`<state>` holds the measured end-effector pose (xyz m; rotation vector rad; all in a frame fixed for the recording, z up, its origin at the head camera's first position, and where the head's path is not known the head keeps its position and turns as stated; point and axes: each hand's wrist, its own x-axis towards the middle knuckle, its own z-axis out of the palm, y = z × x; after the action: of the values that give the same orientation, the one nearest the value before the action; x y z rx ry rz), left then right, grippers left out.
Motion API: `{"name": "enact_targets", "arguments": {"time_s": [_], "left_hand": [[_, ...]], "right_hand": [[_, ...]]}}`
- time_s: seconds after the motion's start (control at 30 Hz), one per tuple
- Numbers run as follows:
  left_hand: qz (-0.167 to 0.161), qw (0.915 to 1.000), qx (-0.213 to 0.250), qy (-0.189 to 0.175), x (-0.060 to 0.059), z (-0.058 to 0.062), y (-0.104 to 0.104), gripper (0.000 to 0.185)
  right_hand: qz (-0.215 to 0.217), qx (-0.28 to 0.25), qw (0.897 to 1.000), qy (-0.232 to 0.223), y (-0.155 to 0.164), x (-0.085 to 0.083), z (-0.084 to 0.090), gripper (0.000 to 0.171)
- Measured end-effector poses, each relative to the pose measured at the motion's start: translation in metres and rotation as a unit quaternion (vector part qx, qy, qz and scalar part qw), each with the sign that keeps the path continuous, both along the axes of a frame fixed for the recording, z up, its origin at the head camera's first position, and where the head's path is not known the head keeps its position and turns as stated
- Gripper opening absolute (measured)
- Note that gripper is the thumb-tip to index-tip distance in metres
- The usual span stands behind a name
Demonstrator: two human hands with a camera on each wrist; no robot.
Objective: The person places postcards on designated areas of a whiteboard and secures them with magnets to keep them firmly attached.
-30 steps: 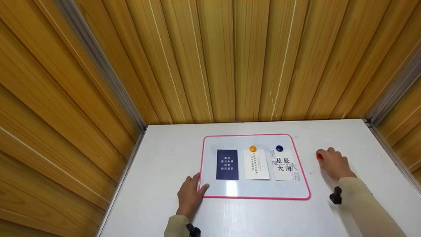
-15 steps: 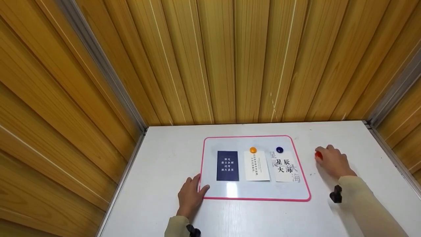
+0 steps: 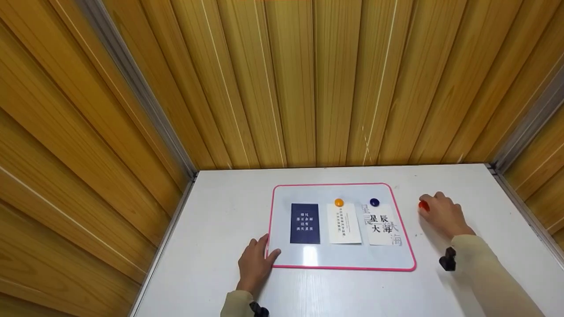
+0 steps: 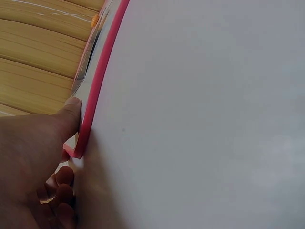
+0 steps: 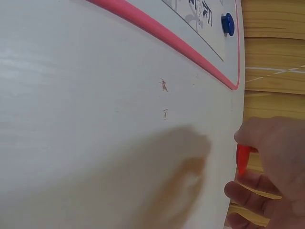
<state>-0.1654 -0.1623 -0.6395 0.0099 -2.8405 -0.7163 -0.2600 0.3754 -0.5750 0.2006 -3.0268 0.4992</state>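
Observation:
A magnetic whiteboard (image 3: 308, 191) with a pink frame lies on the white table. On it are a dark blue card (image 3: 304, 235), a cream card (image 3: 350, 235) under an orange round magnet (image 3: 339, 202), and a white card (image 3: 380, 237) under a blue round magnet (image 3: 374, 202). My left hand (image 3: 255, 264) holds the board's near left corner, thumb at the near edge and fingers along the left side. To the right of the board, my right hand (image 3: 445, 215) pinches a red magnet (image 5: 242, 157) between thumb and fingers, above the table.
The white table (image 3: 220, 211) meets wood-patterned panels (image 3: 291, 88) at the back and metal rails (image 3: 172, 215) at the sides. A black wrist mount (image 3: 448, 259) sits on the right sleeve.
My right hand has moved slightly left with the red magnet, closer to the board. My left hand keeps its place at the corner. The head view has shifted a little.

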Motion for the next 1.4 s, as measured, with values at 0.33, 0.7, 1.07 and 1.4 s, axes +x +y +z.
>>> {"name": "enact_targets", "arguments": {"time_s": [0.33,0.7,1.07,1.4], "left_hand": [[0.002,1.0,0.008,-0.001,0.001,0.0,-0.001,0.062],[0.007,0.9999,0.01,-0.004,0.0,-0.002,-0.001,0.062],[-0.001,1.0,0.001,0.007,0.001,0.0,0.0,0.061],[-0.008,0.9999,0.011,0.006,0.002,0.001,0.0,0.061]], "right_hand": [[-0.007,-0.009,1.0,-0.002,-0.009,-0.003,0.003,0.038],[-0.024,-0.018,0.999,-0.018,-0.029,-0.011,0.006,0.041],[-0.013,-0.028,1.0,0.0,-0.043,-0.016,0.008,0.038],[-0.006,-0.035,0.999,-0.004,-0.055,-0.019,0.009,0.042]]}}
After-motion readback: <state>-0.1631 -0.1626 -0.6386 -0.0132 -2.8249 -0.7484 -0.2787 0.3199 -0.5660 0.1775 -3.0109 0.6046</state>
